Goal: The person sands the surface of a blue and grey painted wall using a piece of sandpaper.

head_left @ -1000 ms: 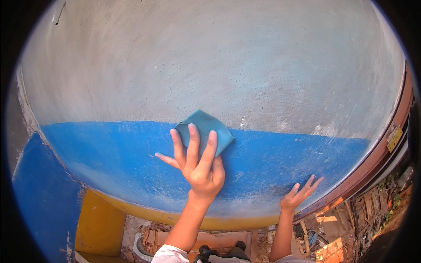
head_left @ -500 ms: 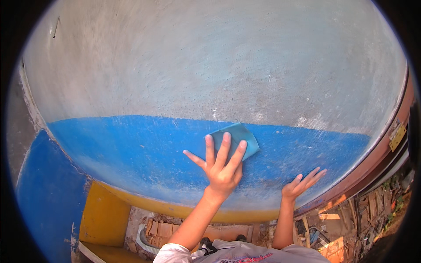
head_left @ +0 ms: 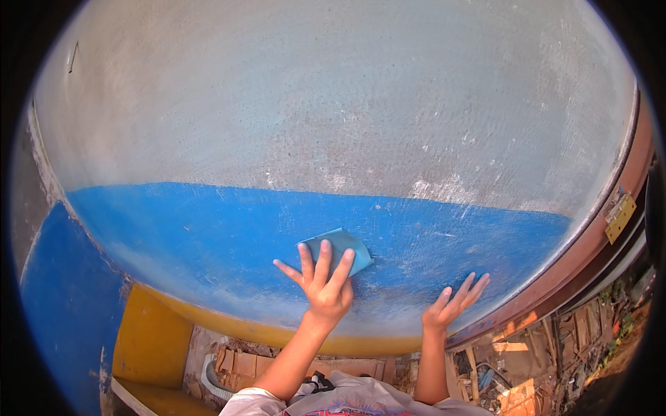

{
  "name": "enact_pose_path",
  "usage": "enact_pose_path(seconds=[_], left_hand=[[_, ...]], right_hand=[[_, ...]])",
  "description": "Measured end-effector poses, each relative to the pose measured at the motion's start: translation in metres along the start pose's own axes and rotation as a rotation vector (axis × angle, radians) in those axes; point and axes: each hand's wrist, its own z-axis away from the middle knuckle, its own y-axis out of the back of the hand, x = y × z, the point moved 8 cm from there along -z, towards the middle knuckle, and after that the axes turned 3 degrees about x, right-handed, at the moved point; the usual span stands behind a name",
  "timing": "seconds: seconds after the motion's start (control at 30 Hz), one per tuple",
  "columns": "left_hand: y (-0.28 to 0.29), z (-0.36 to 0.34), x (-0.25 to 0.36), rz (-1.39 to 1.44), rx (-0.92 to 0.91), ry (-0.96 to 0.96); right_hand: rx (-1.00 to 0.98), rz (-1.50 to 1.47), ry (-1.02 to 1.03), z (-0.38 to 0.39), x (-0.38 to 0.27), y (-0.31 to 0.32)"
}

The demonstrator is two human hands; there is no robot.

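Note:
My left hand [head_left: 329, 288] lies with spread fingers on a folded light-blue sheet [head_left: 354, 251] that looks like sandpaper. It holds the sheet flat against the blue band [head_left: 229, 236] of a painted wall. Of this hand the thumb is mostly hidden at the sheet's side. Farther right, my right hand [head_left: 444, 313] is open, holds nothing, and has its palm toward the blue paint near the wall's right edge; whether it touches cannot be told. Pale scuffs and dusty streaks mark the blue around both hands.
Above the blue is a grey wall area [head_left: 312, 104] with whitish worn patches. A yellow painted block [head_left: 154, 340] and a blue side wall [head_left: 73, 298] stand at left. A reddish-brown frame with a brass hinge [head_left: 619, 218] borders the right. Wood scraps [head_left: 583, 333] litter the ground below.
My left hand and the sheet have slid down from the grey-blue border, lower onto the blue. My right hand sits slightly lower too. The whole view has shifted a little.

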Motion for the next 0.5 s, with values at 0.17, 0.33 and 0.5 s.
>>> enact_pose_path(seconds=[0.17, 0.33, 0.5], left_hand=[[0.014, -0.058, -0.024, 0.071, 0.308, 0.441], [-0.029, -0.06, 0.041, -0.005, -0.052, 0.008], [0.002, 0.08, -0.011, -0.085, -0.026, 0.337]], right_hand=[[0.003, 0.007, -0.058, 0.006, 0.054, 0.004], [0.081, 0.034, 0.041, -0.004, 0.058, 0.002], [0.074, -0.046, 0.044, -0.008, 0.055, 0.008]])
